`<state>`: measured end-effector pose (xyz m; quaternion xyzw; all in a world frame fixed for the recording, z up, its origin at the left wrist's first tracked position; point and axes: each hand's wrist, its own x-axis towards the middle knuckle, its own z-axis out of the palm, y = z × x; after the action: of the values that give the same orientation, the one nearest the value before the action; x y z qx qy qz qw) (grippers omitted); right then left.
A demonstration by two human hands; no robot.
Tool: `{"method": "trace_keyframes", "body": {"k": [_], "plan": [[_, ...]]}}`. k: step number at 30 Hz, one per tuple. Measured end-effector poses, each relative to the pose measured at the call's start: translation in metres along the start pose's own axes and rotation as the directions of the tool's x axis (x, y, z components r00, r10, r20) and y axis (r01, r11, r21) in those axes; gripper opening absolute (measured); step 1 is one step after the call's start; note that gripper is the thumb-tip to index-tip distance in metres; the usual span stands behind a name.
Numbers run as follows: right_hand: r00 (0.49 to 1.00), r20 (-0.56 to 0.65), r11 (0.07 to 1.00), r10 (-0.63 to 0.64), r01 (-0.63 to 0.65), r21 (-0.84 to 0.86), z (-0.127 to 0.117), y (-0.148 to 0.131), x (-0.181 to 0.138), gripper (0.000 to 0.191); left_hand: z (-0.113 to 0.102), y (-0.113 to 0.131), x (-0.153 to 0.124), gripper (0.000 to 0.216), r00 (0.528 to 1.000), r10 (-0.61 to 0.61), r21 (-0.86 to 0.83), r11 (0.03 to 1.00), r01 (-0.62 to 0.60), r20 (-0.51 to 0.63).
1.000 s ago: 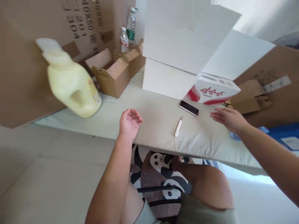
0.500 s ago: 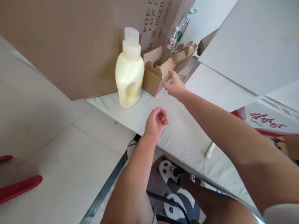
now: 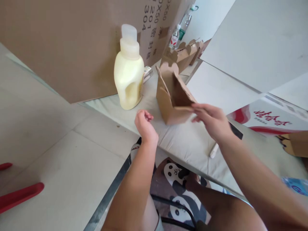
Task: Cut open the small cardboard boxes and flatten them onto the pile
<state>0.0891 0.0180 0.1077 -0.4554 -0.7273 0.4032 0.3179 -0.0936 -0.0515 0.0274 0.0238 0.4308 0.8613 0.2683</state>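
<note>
An open brown cardboard box (image 3: 168, 106) sits on the pale cloth-covered table, its flaps up and its hollow inside facing me. My right hand (image 3: 211, 120) pinches the box's near right edge between thumb and fingers. To the left of the box, my left hand (image 3: 145, 123) hovers above the table edge with its fingers curled in and nothing seen in them. Behind it stands a pale yellow detergent bottle (image 3: 128, 75) with a handle and a whitish cap. A second cardboard box (image 3: 186, 56) is farther back.
A large printed carton (image 3: 79, 48) rises behind the bottle. Two plastic bottles, the nearer a small one (image 3: 175, 38), stand at the back. White boxes (image 3: 216, 88) line the right side. A white stick-like object (image 3: 213, 150) and a dark flat thing (image 3: 235, 131) lie near my right forearm.
My right hand has taken hold of the nearer cardboard box and pulled it toward me, turning it. A small packet behind the detergent bottle now shows. My left hand has shifted slightly left.
</note>
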Motion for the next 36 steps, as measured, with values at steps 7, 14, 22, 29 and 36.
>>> {"method": "trace_keyframes", "body": {"k": [7, 14, 22, 29, 36], "plan": [[0.994, -0.110, 0.966, 0.011, -0.039, -0.257, -0.107, 0.059, -0.152, 0.026, 0.011, -0.020, -0.008, 0.039, 0.881, -0.105, 0.156, 0.987, 0.036, 0.461], [0.962, -0.264, 0.962, -0.067, -0.007, -0.272, -0.102, 0.097, -0.119, 0.054, 0.029, -0.047, -0.034, 0.057, 0.680, -0.018, 0.217, 0.954, -0.209, 0.733], [0.888, -0.448, 0.989, -0.105, 0.141, 0.047, -0.080, 0.131, -0.110, 0.059, 0.044, -0.060, -0.044, 0.032, 0.670, 0.092, 0.331, 0.815, -0.475, 0.737], [0.925, -0.332, 0.913, -0.184, 0.286, 0.291, -0.080, 0.141, -0.121, 0.029, 0.046, -0.060, -0.037, 0.017, 0.582, 0.014, 0.378, 0.747, -0.547, 0.813], [0.922, -0.293, 0.928, 0.251, -0.143, 0.345, -0.070, 0.140, -0.113, 0.056, 0.045, -0.056, -0.015, 0.016, 0.872, -0.101, 0.439, 0.887, -0.139, 0.479]]}}
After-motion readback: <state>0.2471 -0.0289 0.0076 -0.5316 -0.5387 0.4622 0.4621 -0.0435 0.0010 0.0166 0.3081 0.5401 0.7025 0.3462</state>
